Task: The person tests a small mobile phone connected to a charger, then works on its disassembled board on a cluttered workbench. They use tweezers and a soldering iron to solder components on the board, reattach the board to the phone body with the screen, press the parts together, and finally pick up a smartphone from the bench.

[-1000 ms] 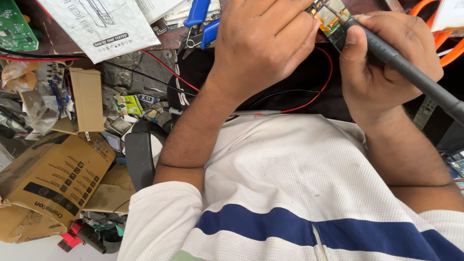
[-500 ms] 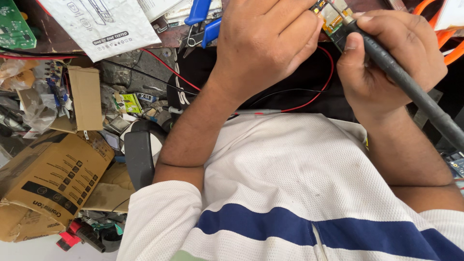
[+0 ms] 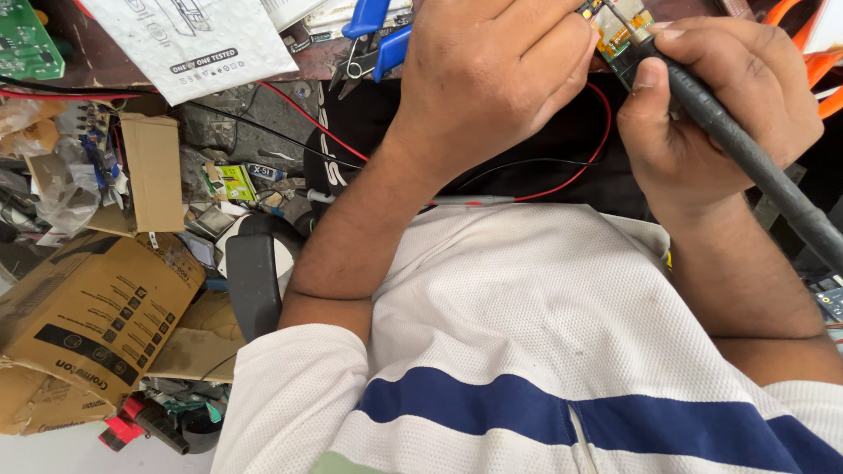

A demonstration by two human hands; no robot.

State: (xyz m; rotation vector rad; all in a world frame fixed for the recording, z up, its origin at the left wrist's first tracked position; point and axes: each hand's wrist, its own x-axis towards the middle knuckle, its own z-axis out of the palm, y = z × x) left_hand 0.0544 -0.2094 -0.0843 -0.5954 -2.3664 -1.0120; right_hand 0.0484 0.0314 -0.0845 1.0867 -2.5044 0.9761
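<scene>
The left hand (image 3: 492, 79) is bent over the far edge of the cluttered worktop (image 3: 246, 123), its fingers (image 3: 562, 53) drawn together and pinching the near-left edge of a small circuit board (image 3: 619, 31), which shows only partly at the top of the view. The right hand (image 3: 720, 105) is wrapped shut around the black barrel of a soldering iron (image 3: 746, 149), thumb pressed along its side. The iron's long axis runs diagonally, from the near right edge of the view up and to the left, so its tip end meets the board just beside the left fingertips; the tip itself is hidden against the board. The board therefore lies between the two hands, touching the left fingers and directly ahead of the right hand along the iron's line, with the right hand the closer to the contact point.

A red wire (image 3: 580, 175) and a black wire (image 3: 527, 162) loop from the board area across a black cloth under the forearms. To the left lie blue-handled pliers (image 3: 378, 35), a printed paper sheet (image 3: 193, 44), a green circuit board (image 3: 26, 44) at the far left corner, and cardboard boxes (image 3: 97, 316).
</scene>
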